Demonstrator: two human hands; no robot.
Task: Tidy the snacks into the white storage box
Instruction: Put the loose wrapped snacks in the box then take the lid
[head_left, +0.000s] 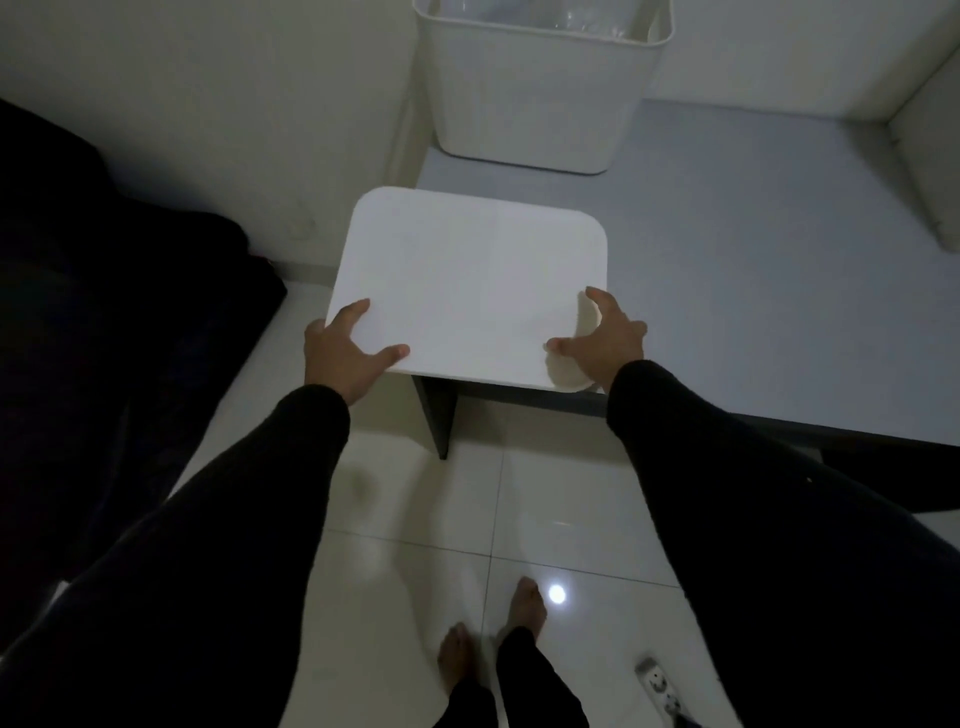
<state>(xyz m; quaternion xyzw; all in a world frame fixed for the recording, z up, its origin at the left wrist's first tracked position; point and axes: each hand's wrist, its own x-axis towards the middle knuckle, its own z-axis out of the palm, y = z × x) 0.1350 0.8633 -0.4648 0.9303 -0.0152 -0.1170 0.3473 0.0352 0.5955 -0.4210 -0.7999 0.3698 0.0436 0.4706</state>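
Bare feet (491, 639) on pale floor tiles (415, 519). Left hand (343, 353) and right hand (605, 343) grasp the near corners of a flat white lid (467, 280) above the grey table (753, 291) edge. Beyond, the white storage box (540, 98) stands open against the wall, seemingly holding clear wrappers.

A grey bench (753, 291) is carrying the white storage box (540, 98), which is standing at its far edge. Nearer than the box, a flat white lid (467, 280) is overhanging the bench's front left corner.
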